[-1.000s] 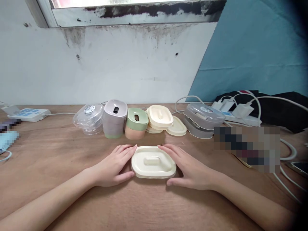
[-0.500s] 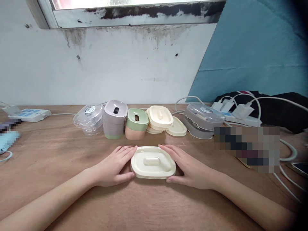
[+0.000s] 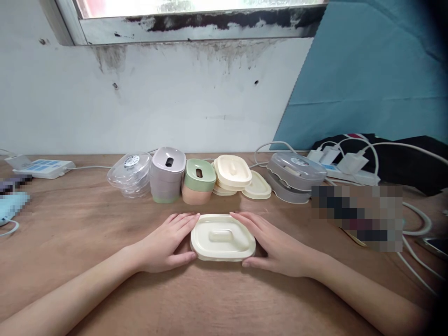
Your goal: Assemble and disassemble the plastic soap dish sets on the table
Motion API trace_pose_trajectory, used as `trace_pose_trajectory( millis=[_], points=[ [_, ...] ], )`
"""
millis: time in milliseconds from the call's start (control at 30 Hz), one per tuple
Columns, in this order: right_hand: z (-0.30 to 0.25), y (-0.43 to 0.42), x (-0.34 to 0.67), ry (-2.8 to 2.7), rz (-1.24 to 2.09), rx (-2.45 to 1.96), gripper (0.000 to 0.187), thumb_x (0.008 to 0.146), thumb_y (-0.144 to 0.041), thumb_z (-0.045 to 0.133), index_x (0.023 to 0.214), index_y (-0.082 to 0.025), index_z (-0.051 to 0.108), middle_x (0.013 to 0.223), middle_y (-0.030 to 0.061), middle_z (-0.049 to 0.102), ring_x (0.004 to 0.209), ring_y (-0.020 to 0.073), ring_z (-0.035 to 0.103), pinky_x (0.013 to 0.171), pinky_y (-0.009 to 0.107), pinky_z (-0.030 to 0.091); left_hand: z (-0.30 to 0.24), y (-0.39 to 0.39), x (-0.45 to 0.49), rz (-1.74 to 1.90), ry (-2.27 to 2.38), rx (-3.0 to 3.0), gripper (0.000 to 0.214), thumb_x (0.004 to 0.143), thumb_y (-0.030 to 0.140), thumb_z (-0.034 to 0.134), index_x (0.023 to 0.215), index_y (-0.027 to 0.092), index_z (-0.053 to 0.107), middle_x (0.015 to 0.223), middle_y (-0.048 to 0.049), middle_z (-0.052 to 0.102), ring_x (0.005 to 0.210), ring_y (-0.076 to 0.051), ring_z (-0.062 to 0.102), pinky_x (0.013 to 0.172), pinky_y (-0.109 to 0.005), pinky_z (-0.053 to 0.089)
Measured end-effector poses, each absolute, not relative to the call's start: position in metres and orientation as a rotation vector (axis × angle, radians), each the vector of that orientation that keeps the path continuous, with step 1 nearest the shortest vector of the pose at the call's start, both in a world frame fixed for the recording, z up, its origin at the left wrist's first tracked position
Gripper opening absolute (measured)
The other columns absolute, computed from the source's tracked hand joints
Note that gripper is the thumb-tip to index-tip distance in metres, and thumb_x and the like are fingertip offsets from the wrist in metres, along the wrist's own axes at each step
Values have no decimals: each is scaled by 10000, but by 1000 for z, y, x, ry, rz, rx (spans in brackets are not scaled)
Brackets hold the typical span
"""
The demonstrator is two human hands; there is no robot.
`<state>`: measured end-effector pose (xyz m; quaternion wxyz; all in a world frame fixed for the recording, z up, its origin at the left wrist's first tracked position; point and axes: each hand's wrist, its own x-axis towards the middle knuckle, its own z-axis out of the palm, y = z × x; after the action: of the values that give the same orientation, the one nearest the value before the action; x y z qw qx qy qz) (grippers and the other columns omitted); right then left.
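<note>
A cream rounded-rectangular lid [image 3: 224, 249] with a raised oblong grip in its middle lies flat on the wooden table in front of me. Around its left end, my left hand [image 3: 171, 242] has its fingertips at the far corner and its thumb at the near corner. My right hand [image 3: 271, 245] clasps the right end the same way, thumb near and fingers far. Both hands rest low at the tabletop. What lies beneath the lid is hidden.
Along the wall stand clear plastic lids [image 3: 129, 175], a lilac box [image 3: 168, 175], a green-and-peach box [image 3: 199, 182], stacked cream lids [image 3: 233, 172], a flat lid [image 3: 257, 185] and grey lids [image 3: 297, 172]. Power strips [image 3: 45, 168] and cables sit at both sides; a blurred patch [image 3: 360, 219] lies right.
Both hands keep the same hold on the cream lid. The whole view has shifted very slightly downward; nothing on the table has visibly moved.
</note>
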<state>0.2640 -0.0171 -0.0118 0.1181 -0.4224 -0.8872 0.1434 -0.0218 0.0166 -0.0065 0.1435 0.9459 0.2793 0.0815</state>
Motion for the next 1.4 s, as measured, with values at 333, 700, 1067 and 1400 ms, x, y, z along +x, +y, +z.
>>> trace_pose_trajectory(
  millis=[333, 700, 1067, 1400],
  points=[
    [-11, -17, 263, -2619, 408, -1255, 823, 759, -521, 576, 1385, -148, 193, 1341, 189, 352, 1240, 301, 345, 989, 451, 350, -7, 18, -22, 429, 859, 2834, 665, 851, 374, 479, 1385, 135, 163, 1395, -149, 346, 1290, -281, 278, 1069, -498, 143],
    [-10, -17, 263, -2610, 431, -1243, 804, 771, -512, 567, 1392, -173, 185, 1354, 181, 346, 1250, 306, 336, 995, 470, 343, -10, 19, -22, 462, 827, 2843, 467, 892, 326, 428, 1316, 157, 329, 1309, -129, 455, 1179, -243, 416, 964, -388, 360],
    [-11, -17, 264, -2598, 471, -1256, 803, 773, -541, 541, 1398, -171, 196, 1386, 171, 319, 1257, 302, 334, 1019, 447, 322, 52, 86, -21, 659, 1790, 3022, 570, 793, 507, 533, 1168, 79, 494, 1133, -199, 585, 1151, -366, 438, 984, -594, 183],
    [-12, -16, 265, -2580, 500, -1248, 807, 772, -544, 542, 1405, -195, 184, 1394, 163, 316, 1261, 310, 334, 1011, 460, 329, 56, 89, -20, 1029, 1766, 2952, 363, 817, 348, 521, 1110, 133, 541, 1042, -123, 625, 1077, -317, 479, 1000, -573, 187]
  ],
)
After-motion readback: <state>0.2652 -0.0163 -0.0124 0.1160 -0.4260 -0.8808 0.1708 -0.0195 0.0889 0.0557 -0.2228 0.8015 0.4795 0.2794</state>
